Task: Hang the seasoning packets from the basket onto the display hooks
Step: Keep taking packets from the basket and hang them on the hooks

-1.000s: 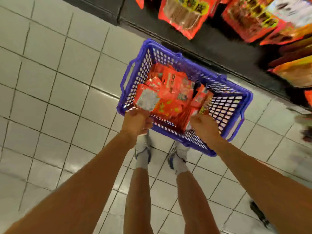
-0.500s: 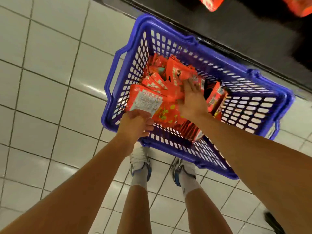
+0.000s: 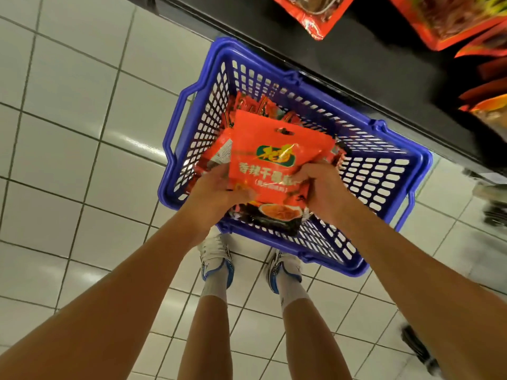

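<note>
A view straight down at a person's two bare arms reaching into a blue plastic basket (image 3: 384, 171) that sits on a pale tiled floor (image 3: 68, 133) in the middle of the frame. Both hands hold a stack of red seasoning packets (image 3: 277, 160) just above the basket's near half, front packet facing up. The left hand (image 3: 216, 190) grips the stack's lower left edge with curled fingers; the right hand (image 3: 321, 187) curls round its lower right edge. The front packet has a punched hang hole (image 3: 284, 131) near its top edge, a green oval logo with yellow characters beneath it, and a line of large yellow Chinese characters across the middle, partly covered by the right hand; a smaller line below is too blurred to read. Its bottom shows a picture of a dish on a dark band. More red packets (image 3: 252, 105) lie loose in the basket's far left corner. Across the top of the frame runs the dark base of a shelf unit (image 3: 370, 56), with the basket's far rim close against it. Above, at the upper right, red bags (image 3: 310, 15) hang on display, their print unreadable. Below the basket, the person's white-and-blue sneakers (image 3: 216, 259) and white socks stand on the tiles just beside the basket's near rim.
</note>
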`<state>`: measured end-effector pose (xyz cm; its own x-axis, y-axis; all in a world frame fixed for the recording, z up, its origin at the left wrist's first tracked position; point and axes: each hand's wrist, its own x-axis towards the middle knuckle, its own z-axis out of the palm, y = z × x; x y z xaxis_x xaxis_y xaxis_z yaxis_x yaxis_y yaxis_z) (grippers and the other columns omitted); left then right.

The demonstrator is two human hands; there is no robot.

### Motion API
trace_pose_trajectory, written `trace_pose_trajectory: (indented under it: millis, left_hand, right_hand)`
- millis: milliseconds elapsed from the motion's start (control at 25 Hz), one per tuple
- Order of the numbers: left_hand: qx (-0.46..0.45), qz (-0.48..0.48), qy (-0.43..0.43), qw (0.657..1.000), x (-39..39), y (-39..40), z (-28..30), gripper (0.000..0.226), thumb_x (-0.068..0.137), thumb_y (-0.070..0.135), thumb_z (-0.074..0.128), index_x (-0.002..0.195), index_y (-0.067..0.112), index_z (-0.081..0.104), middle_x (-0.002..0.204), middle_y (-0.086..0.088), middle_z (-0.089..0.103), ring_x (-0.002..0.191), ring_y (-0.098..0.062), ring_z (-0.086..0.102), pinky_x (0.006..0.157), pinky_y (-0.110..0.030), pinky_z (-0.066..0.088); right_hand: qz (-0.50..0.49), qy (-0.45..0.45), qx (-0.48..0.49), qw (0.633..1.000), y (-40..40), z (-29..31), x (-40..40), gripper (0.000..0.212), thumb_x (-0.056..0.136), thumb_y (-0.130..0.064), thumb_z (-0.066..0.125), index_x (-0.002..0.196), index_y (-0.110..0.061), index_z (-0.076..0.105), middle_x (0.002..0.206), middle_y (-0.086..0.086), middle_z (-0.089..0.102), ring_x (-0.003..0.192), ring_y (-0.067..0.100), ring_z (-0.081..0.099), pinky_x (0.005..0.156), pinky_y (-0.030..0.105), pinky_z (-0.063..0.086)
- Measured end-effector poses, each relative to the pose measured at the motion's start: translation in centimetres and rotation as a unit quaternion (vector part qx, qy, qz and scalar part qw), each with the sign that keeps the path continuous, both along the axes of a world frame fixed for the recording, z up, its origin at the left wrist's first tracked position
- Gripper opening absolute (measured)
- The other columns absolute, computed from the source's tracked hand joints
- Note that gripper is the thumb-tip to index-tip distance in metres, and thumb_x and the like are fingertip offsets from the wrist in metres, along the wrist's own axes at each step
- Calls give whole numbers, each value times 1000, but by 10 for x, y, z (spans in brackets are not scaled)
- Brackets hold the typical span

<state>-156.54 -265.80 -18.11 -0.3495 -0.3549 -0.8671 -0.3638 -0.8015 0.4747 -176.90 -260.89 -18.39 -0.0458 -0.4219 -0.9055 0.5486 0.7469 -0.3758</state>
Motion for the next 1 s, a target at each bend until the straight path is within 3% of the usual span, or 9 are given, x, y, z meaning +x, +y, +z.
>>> trace_pose_trajectory:
  millis: [160, 280, 400, 480, 520, 680, 880, 920, 1000]
  left_hand:
    - [-14, 80, -42, 996, 14, 11, 2, 44, 78, 7, 79, 120, 15, 67, 113, -8, 75, 107, -31, 70, 99, -56, 52]
    - [-33, 162, -109, 980, 32, 11, 6, 39, 78, 10, 80, 115, 15, 69, 106, -11, 76, 99, -40, 72, 88, -60, 57]
    - [-39, 151, -137, 978, 44, 7, 3, 34, 85, 13, 76, 117, 19, 67, 106, -7, 76, 96, -36, 74, 87, -58, 58]
    - [-39, 141, -141, 979, 43, 5, 0, 34, 86, 15, 76, 118, 20, 66, 106, -6, 76, 94, -34, 74, 86, -59, 58]
    - [-36, 143, -139, 979, 39, 5, -2, 35, 86, 14, 76, 118, 20, 66, 106, -6, 76, 94, -33, 75, 86, -59, 58]
    - [-17, 143, -121, 982, 23, 7, -7, 37, 88, 15, 74, 123, 21, 64, 114, -7, 74, 105, -36, 70, 93, -61, 53]
    - [-11, 147, -126, 981, 11, 10, -11, 36, 88, 14, 74, 122, 25, 64, 115, -5, 73, 108, -36, 68, 97, -60, 51]
    - [-10, 147, -127, 981, 10, 10, -12, 36, 88, 14, 74, 121, 26, 64, 115, -5, 73, 108, -36, 68, 96, -60, 52]
    - [-11, 150, -128, 980, 7, 11, -17, 36, 87, 14, 74, 119, 27, 64, 113, -3, 74, 105, -34, 70, 93, -59, 54]
  right_hand:
    - [63, -24, -6, 998, 16, -17, 24, 20, 81, -10, 66, 98, -18, 69, 96, 7, 70, 87, 24, 65, 78, 37, 52]
    - [254, 130, 39, 958, 30, -48, 19, 11, 98, -19, 58, 96, -24, 68, 100, 5, 71, 90, 20, 65, 77, 30, 48]
    - [491, 380, 68, 781, 50, -81, -6, 20, 97, -22, 55, 111, -14, 66, 102, 8, 67, 93, 26, 66, 73, 31, 53]
    - [579, 450, 40, 679, 61, -92, -18, 34, 91, -23, 59, 121, -8, 61, 120, 16, 60, 114, 36, 57, 85, 45, 57]
    - [602, 461, 10, 652, 67, -95, -21, 40, 88, -23, 63, 125, -8, 59, 128, 17, 54, 120, 37, 52, 89, 47, 56]
    - [512, 509, -67, 688, 93, -93, -31, 43, 86, -14, 65, 127, -7, 59, 136, 18, 49, 119, 37, 54, 79, 41, 57]
    - [396, 529, 18, 750, 96, -87, -57, 30, 91, -9, 54, 119, -6, 64, 122, 15, 59, 114, 36, 56, 78, 40, 51]
    - [426, 543, -7, 724, 86, -87, -63, 32, 90, -10, 56, 120, -6, 63, 125, 15, 60, 117, 36, 55, 78, 43, 54]
    - [563, 550, -75, 612, 61, -93, -76, 44, 87, -19, 60, 130, -9, 58, 140, 15, 54, 132, 38, 46, 88, 52, 56]
